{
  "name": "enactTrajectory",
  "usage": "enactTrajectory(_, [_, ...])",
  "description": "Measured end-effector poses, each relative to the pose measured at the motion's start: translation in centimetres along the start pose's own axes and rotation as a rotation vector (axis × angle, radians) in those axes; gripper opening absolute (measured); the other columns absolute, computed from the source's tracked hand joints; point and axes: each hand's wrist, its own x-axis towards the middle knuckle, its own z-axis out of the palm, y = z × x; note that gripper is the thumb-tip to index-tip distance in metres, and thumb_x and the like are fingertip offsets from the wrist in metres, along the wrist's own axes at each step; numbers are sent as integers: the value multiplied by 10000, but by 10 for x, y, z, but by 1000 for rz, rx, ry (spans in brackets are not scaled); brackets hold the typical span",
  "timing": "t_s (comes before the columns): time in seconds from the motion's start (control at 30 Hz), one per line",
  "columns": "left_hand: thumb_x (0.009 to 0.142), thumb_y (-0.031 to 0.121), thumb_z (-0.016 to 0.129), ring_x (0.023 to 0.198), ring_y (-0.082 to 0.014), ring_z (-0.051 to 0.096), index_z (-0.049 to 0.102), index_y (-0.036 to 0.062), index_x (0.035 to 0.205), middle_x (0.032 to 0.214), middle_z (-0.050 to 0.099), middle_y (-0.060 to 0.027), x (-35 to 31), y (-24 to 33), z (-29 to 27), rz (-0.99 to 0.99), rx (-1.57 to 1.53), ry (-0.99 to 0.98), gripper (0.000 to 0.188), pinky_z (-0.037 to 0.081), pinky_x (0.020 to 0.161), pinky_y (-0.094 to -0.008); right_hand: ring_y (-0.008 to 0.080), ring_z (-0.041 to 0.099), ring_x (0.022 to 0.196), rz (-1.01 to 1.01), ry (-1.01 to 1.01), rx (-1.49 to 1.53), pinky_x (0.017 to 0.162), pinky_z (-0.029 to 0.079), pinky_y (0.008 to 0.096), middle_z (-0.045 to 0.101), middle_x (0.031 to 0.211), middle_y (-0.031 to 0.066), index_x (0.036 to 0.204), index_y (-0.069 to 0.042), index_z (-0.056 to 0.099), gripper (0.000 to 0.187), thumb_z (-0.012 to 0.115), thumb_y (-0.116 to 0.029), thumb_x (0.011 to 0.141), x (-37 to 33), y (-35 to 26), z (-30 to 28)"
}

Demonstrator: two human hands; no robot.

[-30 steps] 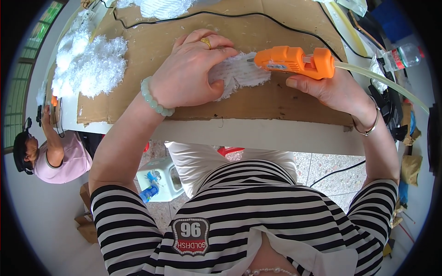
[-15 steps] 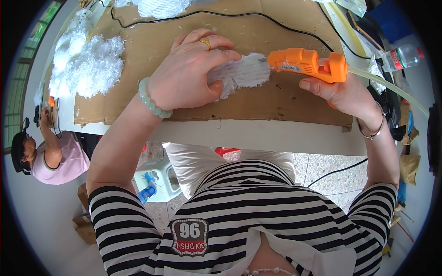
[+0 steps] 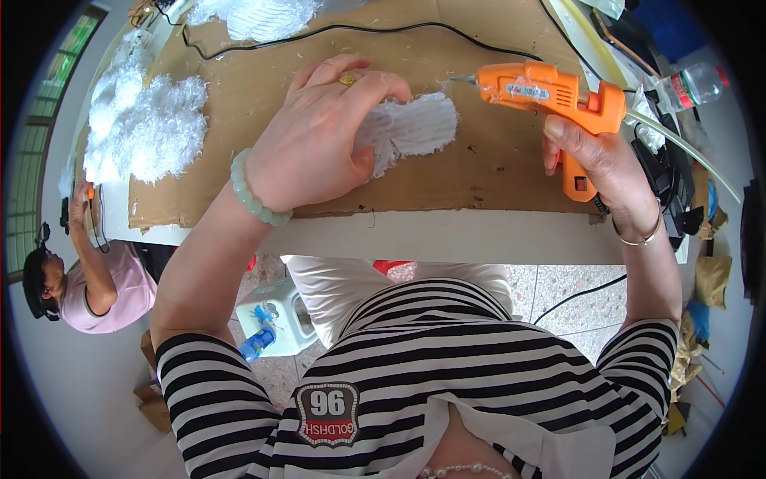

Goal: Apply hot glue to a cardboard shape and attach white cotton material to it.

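A ribbed, ragged-edged piece of white fluffy fabric (image 3: 423,125) lies flat on the brown cardboard (image 3: 319,199). My left hand (image 3: 327,132), wearing a ring and a pale green bead bracelet, curves over its left end. Thumb and fingertips rest at the fabric's edges, and the palm hides part of it. In my right hand (image 3: 594,156) is an orange glue gun (image 3: 550,89), gripped by its handle with the thumb at the back. The metal nozzle points left, raised above the fabric's right end and apart from it. A translucent glue stick (image 3: 686,144) extends from the gun's rear.
White fluffy pieces (image 3: 152,128) are heaped at the left, with another (image 3: 267,17) at the far edge. A black cable (image 3: 383,29) crosses the cardboard's far side. A clear bottle (image 3: 694,86) lies at the right. Another person (image 3: 104,279) sits at far left.
The glue gun has lifted off the fabric's right end and moved right, its handle now showing. My left hand stays over the fabric, its fingers slightly more arched.
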Motion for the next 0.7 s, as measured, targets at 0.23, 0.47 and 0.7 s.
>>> enactTrajectory(0.23, [688, 36, 581, 922, -260, 583, 496, 66, 1091, 913, 639, -93, 9, -12, -2, -200, -505, 17, 413, 449, 803, -331, 109, 529, 577, -8, 59, 136, 573, 435, 235, 542, 613, 39, 716, -44, 542, 389, 552, -399, 877, 1, 5, -1])
enactTrajectory(0.47, [703, 123, 610, 722, -255, 580, 619, 37, 853, 771, 638, -91, 26, -7, 14, -221, -287, 144, 172, 457, 718, -324, 107, 539, 595, 21, 8, 209, 565, 449, 244, 540, 649, 24, 899, -25, 573, 305, 588, -328, 870, -3, 8, 1])
enactTrajectory(0.7, [679, 95, 582, 676, -276, 536, 633, 46, 704, 694, 597, -76, 38, -10, 20, -90, -95, 43, 75, 432, 790, -344, 98, 533, 632, 136, -43, -6, 589, 439, 233, 539, 668, 7, 971, -24, 574, 314, 643, -302, 841, 1, 0, 9])
